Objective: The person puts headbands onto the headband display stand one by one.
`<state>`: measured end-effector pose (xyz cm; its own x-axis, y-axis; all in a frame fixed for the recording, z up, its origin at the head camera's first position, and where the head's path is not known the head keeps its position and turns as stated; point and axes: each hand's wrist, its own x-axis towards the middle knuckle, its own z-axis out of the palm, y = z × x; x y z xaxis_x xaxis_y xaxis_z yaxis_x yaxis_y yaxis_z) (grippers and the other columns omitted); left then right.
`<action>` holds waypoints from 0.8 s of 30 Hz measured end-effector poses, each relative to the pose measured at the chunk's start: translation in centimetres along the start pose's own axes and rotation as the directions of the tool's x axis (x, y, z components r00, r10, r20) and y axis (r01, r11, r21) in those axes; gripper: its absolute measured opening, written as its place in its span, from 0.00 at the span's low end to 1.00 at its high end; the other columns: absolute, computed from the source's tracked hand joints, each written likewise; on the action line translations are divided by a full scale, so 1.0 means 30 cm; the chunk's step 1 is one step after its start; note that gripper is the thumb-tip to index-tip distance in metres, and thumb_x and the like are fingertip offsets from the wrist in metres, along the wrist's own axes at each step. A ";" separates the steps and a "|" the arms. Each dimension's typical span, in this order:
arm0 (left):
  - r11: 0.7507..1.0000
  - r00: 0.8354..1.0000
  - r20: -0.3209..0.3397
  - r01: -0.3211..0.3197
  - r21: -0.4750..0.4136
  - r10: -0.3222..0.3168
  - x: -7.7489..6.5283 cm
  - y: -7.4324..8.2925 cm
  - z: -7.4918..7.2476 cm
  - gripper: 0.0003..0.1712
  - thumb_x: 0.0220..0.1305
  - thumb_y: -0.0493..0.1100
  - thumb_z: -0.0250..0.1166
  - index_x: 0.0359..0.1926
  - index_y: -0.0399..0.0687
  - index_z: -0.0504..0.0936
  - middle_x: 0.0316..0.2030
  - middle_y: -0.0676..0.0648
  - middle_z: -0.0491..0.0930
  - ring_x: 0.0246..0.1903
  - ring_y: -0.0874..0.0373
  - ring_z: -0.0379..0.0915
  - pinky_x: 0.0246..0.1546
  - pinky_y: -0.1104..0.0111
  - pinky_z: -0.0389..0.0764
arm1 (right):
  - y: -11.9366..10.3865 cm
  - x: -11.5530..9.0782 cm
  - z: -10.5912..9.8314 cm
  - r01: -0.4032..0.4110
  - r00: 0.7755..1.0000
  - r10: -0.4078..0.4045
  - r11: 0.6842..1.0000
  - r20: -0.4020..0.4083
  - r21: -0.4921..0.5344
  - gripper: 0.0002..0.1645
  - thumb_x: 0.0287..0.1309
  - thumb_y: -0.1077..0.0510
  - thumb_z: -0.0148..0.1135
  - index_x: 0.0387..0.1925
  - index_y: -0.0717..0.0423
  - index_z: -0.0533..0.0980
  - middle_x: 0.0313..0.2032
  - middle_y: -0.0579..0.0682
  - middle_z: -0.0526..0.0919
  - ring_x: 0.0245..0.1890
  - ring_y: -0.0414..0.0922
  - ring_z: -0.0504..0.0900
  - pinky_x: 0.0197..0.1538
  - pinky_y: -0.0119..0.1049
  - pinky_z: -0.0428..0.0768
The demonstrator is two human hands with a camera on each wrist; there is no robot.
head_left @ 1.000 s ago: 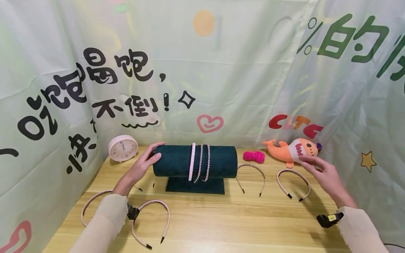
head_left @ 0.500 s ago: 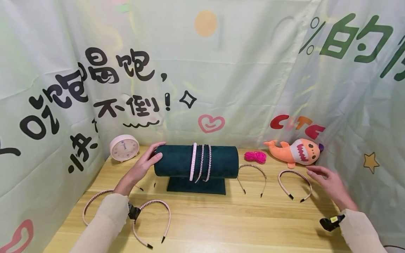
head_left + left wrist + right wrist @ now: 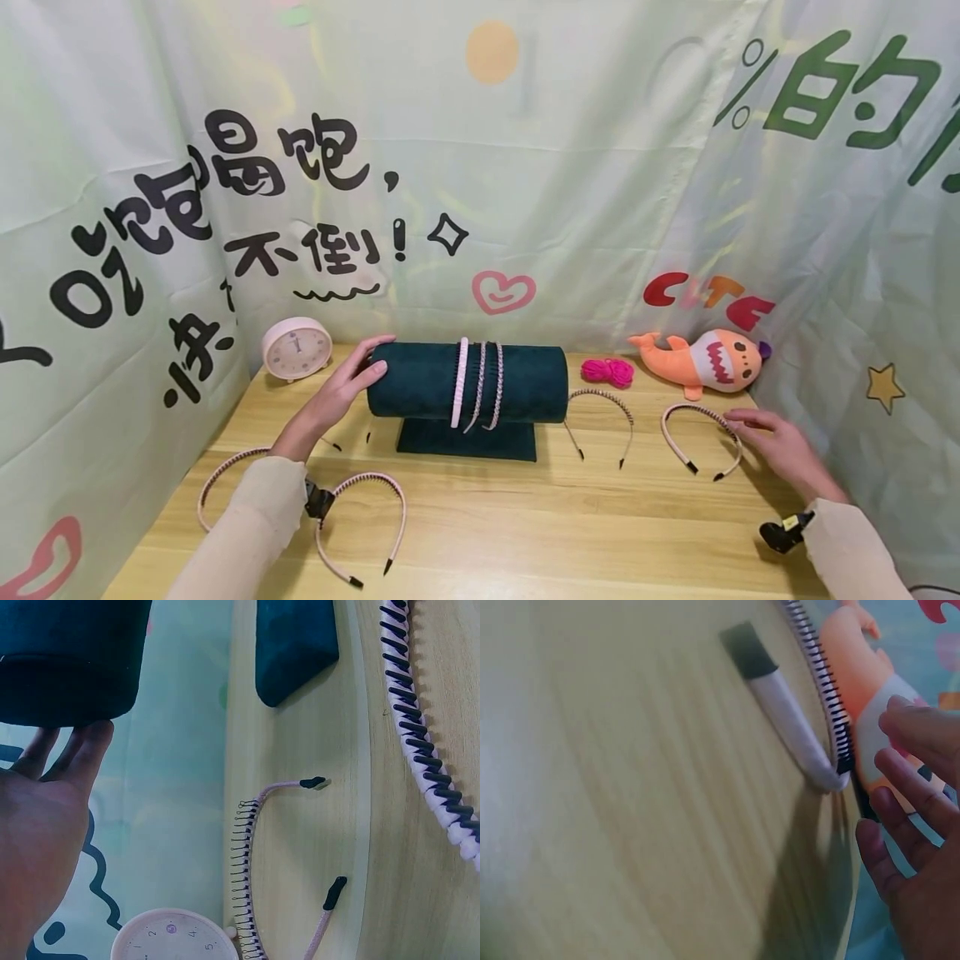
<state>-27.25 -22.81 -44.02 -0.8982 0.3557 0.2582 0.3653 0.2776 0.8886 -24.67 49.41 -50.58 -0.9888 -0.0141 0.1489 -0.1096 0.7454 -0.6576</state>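
Note:
A dark green velvet headband stand (image 3: 420, 379), a roll on a flat base, carries three headbands (image 3: 460, 383) around its middle. My left hand (image 3: 343, 390) holds the roll's left end, thumb at the front and fingers over the top; in the left wrist view the roll's end (image 3: 71, 686) covers the fingertips. At the right, my right hand (image 3: 780, 446) is beside a pale pink headband (image 3: 693, 407) lying on the table. Its fingertips are right at the band's right side. In the right wrist view the fingers (image 3: 911, 776) are spread, with nothing between them.
Another headband (image 3: 600, 393) lies just right of the stand. More headbands (image 3: 401, 508) lie at the front left, partly behind the left sleeve. Along the back are a pink clock (image 3: 297, 348), a magenta yarn bundle (image 3: 607, 372) and an orange plush toy (image 3: 720, 362). Printed curtains enclose the table (image 3: 562, 525).
My right hand has come down from in front of the plush toy to the right side of the pale pink headband. The left hand stays on the roll's end.

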 end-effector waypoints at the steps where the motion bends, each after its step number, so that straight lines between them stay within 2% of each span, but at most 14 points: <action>1: 1.000 1.000 0.000 0.001 0.000 -0.001 0.000 0.000 0.000 0.31 0.88 0.49 0.49 0.84 0.53 0.60 0.86 0.41 0.52 0.85 0.35 0.39 0.80 0.29 0.45 | 0.000 -0.002 0.001 -0.001 1.000 0.001 1.000 0.007 -0.001 0.28 0.79 0.45 0.65 0.62 0.65 0.84 0.51 0.14 0.75 0.51 0.08 0.60 0.58 0.31 0.69; 4: 1.000 1.000 0.003 0.004 -0.001 -0.004 0.000 0.003 -0.002 0.31 0.88 0.49 0.49 0.85 0.51 0.60 0.86 0.42 0.52 0.85 0.35 0.39 0.80 0.29 0.44 | 0.011 -0.005 0.010 0.023 1.000 -0.023 1.000 0.014 -0.005 0.27 0.79 0.47 0.65 0.61 0.65 0.84 0.54 0.19 0.76 0.51 0.07 0.59 0.60 0.26 0.67; 6: 1.000 1.000 0.005 0.004 -0.004 -0.004 0.000 0.005 -0.002 0.32 0.88 0.49 0.49 0.85 0.50 0.59 0.86 0.42 0.52 0.85 0.35 0.39 0.80 0.29 0.44 | 0.017 -0.004 0.016 0.038 0.999 -0.038 0.999 0.018 -0.013 0.26 0.78 0.48 0.66 0.60 0.66 0.85 0.58 0.31 0.81 0.52 0.06 0.59 0.62 0.21 0.65; 8: 1.000 1.000 0.006 0.005 -0.005 -0.005 0.000 0.004 -0.002 0.32 0.88 0.49 0.49 0.85 0.50 0.59 0.86 0.42 0.52 0.85 0.35 0.40 0.80 0.30 0.45 | 0.026 0.000 0.023 0.050 0.999 -0.049 0.998 0.018 -0.039 0.25 0.78 0.49 0.66 0.60 0.66 0.85 0.60 0.43 0.86 0.51 0.06 0.59 0.50 0.13 0.61; 10: 1.000 1.000 0.008 0.005 -0.006 -0.005 0.000 0.004 -0.001 0.32 0.88 0.49 0.49 0.85 0.50 0.59 0.86 0.42 0.52 0.85 0.35 0.41 0.80 0.30 0.45 | 0.026 0.004 0.027 0.039 0.999 -0.037 0.998 0.037 -0.055 0.26 0.79 0.48 0.65 0.61 0.66 0.85 0.65 0.61 0.84 0.51 0.06 0.58 0.57 0.22 0.67; 12: 1.000 1.000 0.009 0.007 -0.006 -0.007 0.000 0.003 -0.002 0.32 0.88 0.49 0.49 0.85 0.51 0.59 0.86 0.42 0.52 0.85 0.36 0.41 0.80 0.30 0.45 | 0.023 0.007 0.031 0.021 0.999 -0.018 0.997 0.046 -0.072 0.27 0.80 0.47 0.64 0.62 0.66 0.84 0.67 0.71 0.80 0.50 0.06 0.57 0.56 0.28 0.70; 15: 1.000 1.000 0.007 0.009 -0.006 -0.009 0.001 0.002 -0.002 0.31 0.88 0.49 0.49 0.85 0.52 0.60 0.86 0.43 0.52 0.85 0.36 0.41 0.80 0.31 0.45 | 0.018 0.008 0.035 0.009 0.999 -0.004 0.996 0.050 -0.085 0.27 0.80 0.47 0.63 0.62 0.67 0.84 0.68 0.73 0.78 0.49 0.06 0.56 0.54 0.31 0.70; 17: 1.000 1.000 0.005 0.007 -0.003 -0.007 0.001 0.001 -0.002 0.31 0.88 0.49 0.49 0.85 0.52 0.60 0.86 0.42 0.52 0.85 0.35 0.40 0.80 0.30 0.45 | 0.013 0.006 0.035 0.004 0.999 0.001 0.995 0.043 -0.097 0.26 0.80 0.47 0.63 0.61 0.67 0.85 0.67 0.73 0.79 0.48 0.06 0.57 0.48 0.25 0.68; 20: 1.000 1.000 0.006 0.002 0.001 -0.002 0.001 0.001 -0.002 0.31 0.87 0.48 0.50 0.84 0.51 0.60 0.86 0.41 0.52 0.85 0.34 0.39 0.80 0.29 0.44 | 0.005 0.001 0.030 -0.002 0.999 0.007 0.993 0.047 -0.116 0.26 0.80 0.47 0.63 0.59 0.67 0.85 0.65 0.72 0.81 0.47 0.06 0.57 0.49 0.27 0.69; 24: 1.000 1.000 0.005 -0.001 0.006 0.001 0.002 0.004 -0.003 0.31 0.87 0.48 0.49 0.84 0.50 0.60 0.86 0.40 0.51 0.85 0.33 0.38 0.79 0.28 0.43 | -0.005 -0.006 0.020 -0.047 0.996 0.056 0.992 0.068 -0.121 0.30 0.80 0.43 0.62 0.60 0.66 0.85 0.65 0.72 0.82 0.46 0.08 0.58 0.56 0.43 0.74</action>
<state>-27.28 -22.84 -43.87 -0.8966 0.3606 0.2569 0.3675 0.2825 0.8861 -24.55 48.90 -50.95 -0.9979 -0.0176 0.0618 -0.0497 0.8203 -0.5698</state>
